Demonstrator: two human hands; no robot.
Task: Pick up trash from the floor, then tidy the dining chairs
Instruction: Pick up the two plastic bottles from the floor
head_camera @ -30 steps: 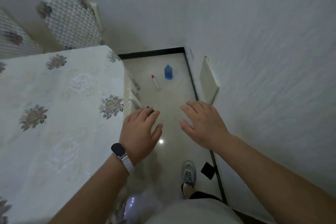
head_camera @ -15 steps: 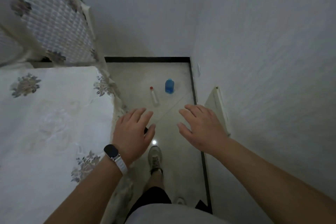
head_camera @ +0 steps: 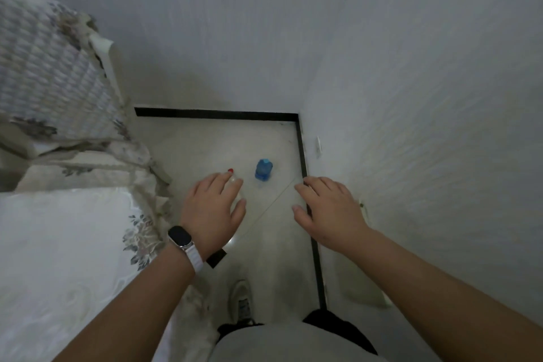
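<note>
Closer than a second ago, both hands now hover by the 2 bottles on the floor (head_camera: 205, 141). Left hand (head_camera: 213, 209), fingers spread and holding nothing, hides most of the clear bottle (head_camera: 236, 195) just left of the blue bottle (head_camera: 263, 169). Right hand (head_camera: 329, 209), spread and empty too, hangs right of the blue bottle. The clear bottle lies flat, long axis running away, red cap (head_camera: 230, 170) farthest. Labels are too small to read.

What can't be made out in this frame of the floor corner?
Head view only:
Red-capped bottle: body hidden behind the left hand; whether they touch is unclear.
Blue bottle: too small to read any label.
Chair: cut off by the left edge.
</note>
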